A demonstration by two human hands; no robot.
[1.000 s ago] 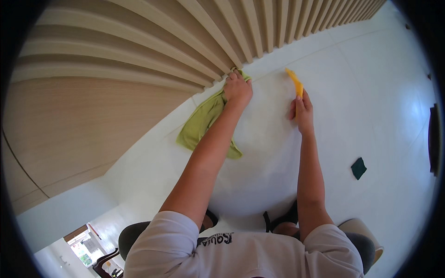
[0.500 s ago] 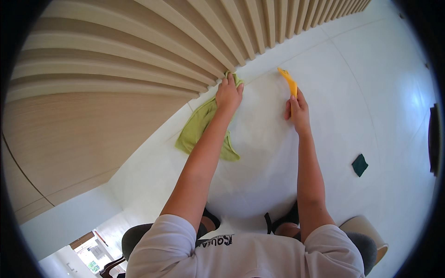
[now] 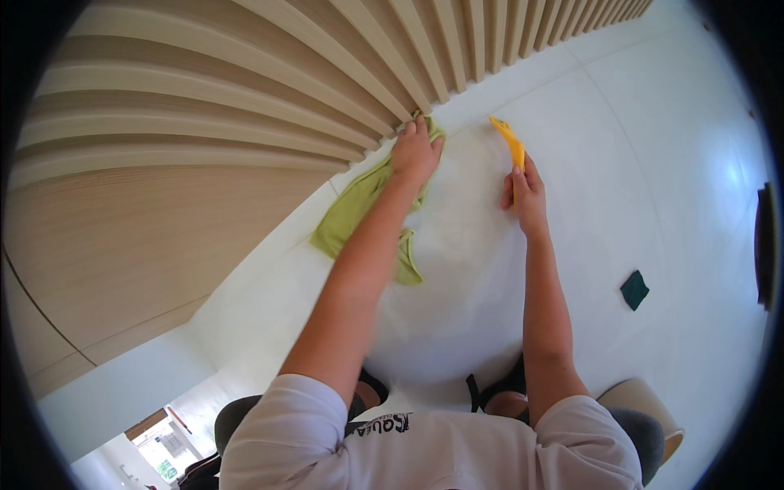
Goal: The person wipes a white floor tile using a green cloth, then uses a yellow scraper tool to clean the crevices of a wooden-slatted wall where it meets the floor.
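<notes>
My left hand [image 3: 416,152] presses a lime-green cloth [image 3: 353,211] against the foot of the wooden slats, its fingertips at the gap between two of them. The rest of the cloth trails over the white floor, under and beside my forearm. In my right hand [image 3: 528,194] is a yellow hand tool [image 3: 510,140] with a bent, narrow head, gripped by its handle. The tool is held over the floor, apart from the slats. What kind of tool it is, I cannot tell.
Upright wooden slats [image 3: 400,61] line the far left, joined to a flat wood panel [image 3: 139,253]. A folded dark green cloth [image 3: 634,291] lies on the tiled floor at the right. Beside my right leg is a beige rounded object [image 3: 649,412]; a dark object [image 3: 765,245] stands at the right edge.
My left hand has slid a little right and farther away along the foot of the slats, drawing the lime-green cloth with it. The right hand and its yellow tool have barely moved.
</notes>
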